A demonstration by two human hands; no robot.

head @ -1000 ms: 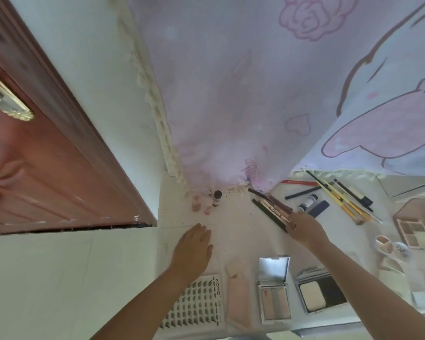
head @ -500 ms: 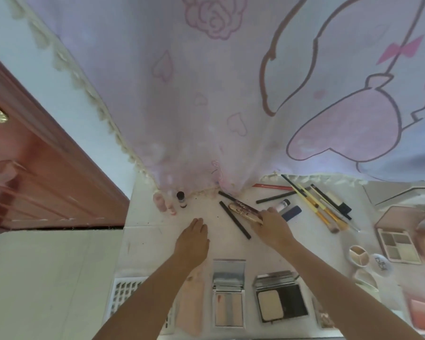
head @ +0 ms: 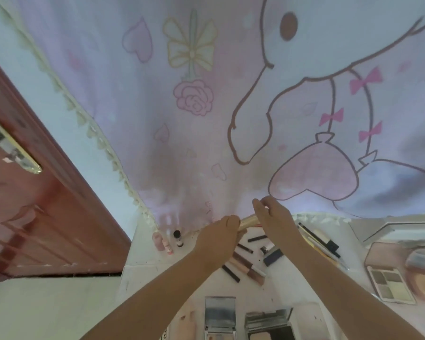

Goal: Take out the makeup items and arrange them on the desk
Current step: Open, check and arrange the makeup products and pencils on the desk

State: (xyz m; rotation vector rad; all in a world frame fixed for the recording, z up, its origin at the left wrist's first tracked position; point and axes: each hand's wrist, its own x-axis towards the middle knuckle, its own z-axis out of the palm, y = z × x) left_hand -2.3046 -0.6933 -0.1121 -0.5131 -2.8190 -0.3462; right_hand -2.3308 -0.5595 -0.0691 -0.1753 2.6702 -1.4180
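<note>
Both my forearms reach up from the bottom of the frame and meet at centre. My left hand (head: 219, 239) curls its fingers around one end of a gold makeup tube (head: 249, 220); my right hand (head: 276, 217) pinches the other end, thumb and fingertips together. The tube sits raised above the white desk (head: 145, 253), between both hands. No writing on it is legible.
</note>
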